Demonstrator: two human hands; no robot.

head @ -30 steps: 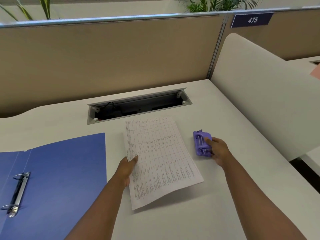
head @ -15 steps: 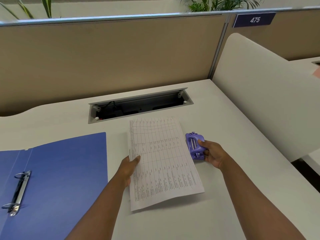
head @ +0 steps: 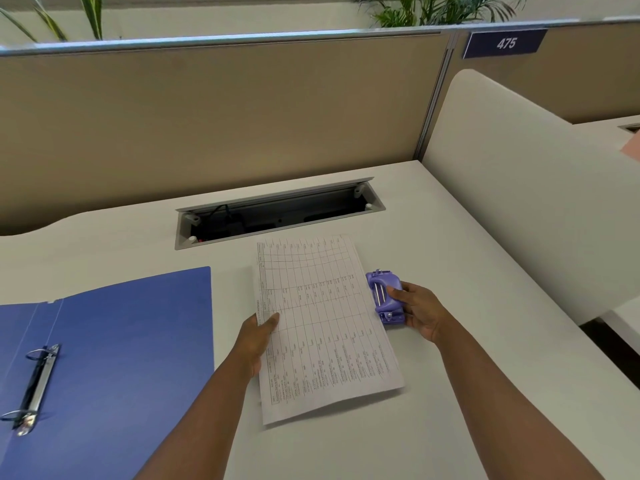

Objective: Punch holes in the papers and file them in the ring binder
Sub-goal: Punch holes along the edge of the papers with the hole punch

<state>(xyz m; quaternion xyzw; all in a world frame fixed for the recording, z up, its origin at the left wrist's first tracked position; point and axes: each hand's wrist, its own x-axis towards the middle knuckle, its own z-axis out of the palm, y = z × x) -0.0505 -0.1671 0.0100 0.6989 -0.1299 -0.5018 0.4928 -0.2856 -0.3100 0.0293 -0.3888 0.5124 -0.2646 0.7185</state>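
A printed sheet of paper (head: 322,327) with a table grid lies in the middle of the white desk (head: 450,393), its near end lifted a little. My left hand (head: 258,336) grips its left edge, thumb on top. A small purple hole punch (head: 384,297) sits against the sheet's right edge, and my right hand (head: 417,311) holds it from the right. An open blue ring binder (head: 114,358) lies flat at the left, with its metal ring mechanism (head: 33,389) near the left frame edge.
An open cable tray (head: 277,213) is recessed in the desk behind the paper. A tan partition wall (head: 225,116) stands at the back and a white rounded divider (head: 526,188) closes off the right side. Plants show above the partition.
My right hand slid the hole punch leftward until it met the paper's right edge. My left hand kept hold of the sheet, which shifted slightly.
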